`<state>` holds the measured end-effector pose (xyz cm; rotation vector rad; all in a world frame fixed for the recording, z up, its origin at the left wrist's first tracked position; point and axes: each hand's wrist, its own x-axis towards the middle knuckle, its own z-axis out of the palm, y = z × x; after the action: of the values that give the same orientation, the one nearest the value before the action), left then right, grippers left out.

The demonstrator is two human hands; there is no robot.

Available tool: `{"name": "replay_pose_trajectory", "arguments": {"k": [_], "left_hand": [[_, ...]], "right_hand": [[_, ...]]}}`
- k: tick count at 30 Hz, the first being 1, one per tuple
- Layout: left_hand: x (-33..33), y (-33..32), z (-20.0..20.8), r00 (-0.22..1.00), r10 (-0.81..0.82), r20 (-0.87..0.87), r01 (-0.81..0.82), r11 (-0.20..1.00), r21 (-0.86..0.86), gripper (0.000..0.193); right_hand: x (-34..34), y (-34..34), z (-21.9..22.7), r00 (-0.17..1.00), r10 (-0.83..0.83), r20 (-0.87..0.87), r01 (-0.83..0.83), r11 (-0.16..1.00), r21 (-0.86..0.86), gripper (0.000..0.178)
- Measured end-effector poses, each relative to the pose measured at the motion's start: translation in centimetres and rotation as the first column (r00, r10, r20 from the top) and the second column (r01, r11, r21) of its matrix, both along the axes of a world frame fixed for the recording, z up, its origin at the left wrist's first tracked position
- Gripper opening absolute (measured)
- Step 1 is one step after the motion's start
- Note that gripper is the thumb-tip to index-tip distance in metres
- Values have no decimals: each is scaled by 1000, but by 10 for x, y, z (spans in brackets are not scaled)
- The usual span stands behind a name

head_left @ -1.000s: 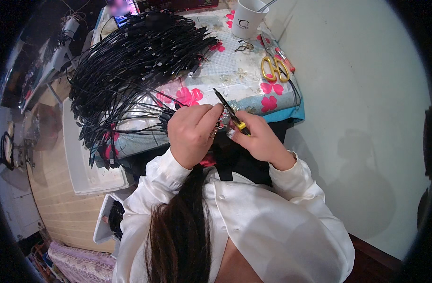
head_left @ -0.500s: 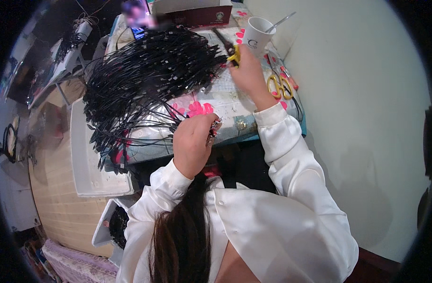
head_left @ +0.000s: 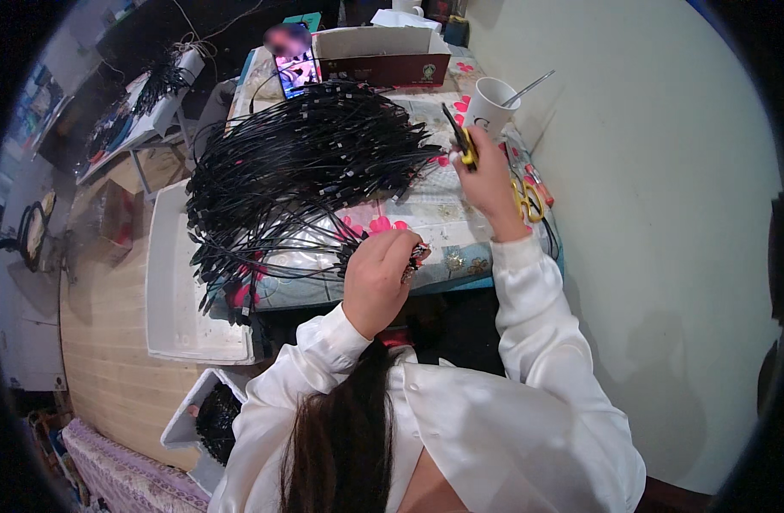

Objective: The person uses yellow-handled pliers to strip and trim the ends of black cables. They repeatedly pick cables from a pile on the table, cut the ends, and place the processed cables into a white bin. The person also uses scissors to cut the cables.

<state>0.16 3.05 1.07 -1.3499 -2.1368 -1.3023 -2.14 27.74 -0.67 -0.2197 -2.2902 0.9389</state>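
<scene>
white cup [head_left: 493,96]: dark printed mark, lower part behind right hand [head_left: 488,178]
dark red box [head_left: 375,73]: pale emblem [head_left: 428,73] near right end of long side; faint print too small to read
phone [head_left: 298,72]: lit screen, nothing legible

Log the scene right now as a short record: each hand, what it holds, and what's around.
Left hand: closed around cable ends near the table's front edge
Right hand: holding a yellow-and-black hand tool, jaws pointing away from the person
Main pile: black cables across the table
Right side: yellow-handled scissors, partly hidden
Far side: white cup with a metal utensil; dark-red box; lit phone
</scene>
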Motion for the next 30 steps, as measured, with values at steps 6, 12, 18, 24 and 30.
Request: {"name": "replay_pose_trajectory", "arguments": {"k": [6,12,18,24,30], "left_hand": [[-8,7,4,988,69,-141,-69,998,0,42],[-7,10,-12,994,60,86,-55,996,-65,42],[-5,6,-14,1000,-6,30,4,998,56,51],[-3,7,-14,1000,19,21,-20,998,62,43],[-1,6,-12,999,31,-14,-31,999,42,29]], "right_hand": [[87,-63,10,971,225,-77,-238,925,-297,33],[102,-84,12,966,259,-19,-234,837,-494,39],[118,-74,1,908,418,8,-261,580,-771,35],[134,-84,-2,842,514,161,-239,624,-744,36],[132,-83,6,818,550,171,-328,688,-647,38]]}}
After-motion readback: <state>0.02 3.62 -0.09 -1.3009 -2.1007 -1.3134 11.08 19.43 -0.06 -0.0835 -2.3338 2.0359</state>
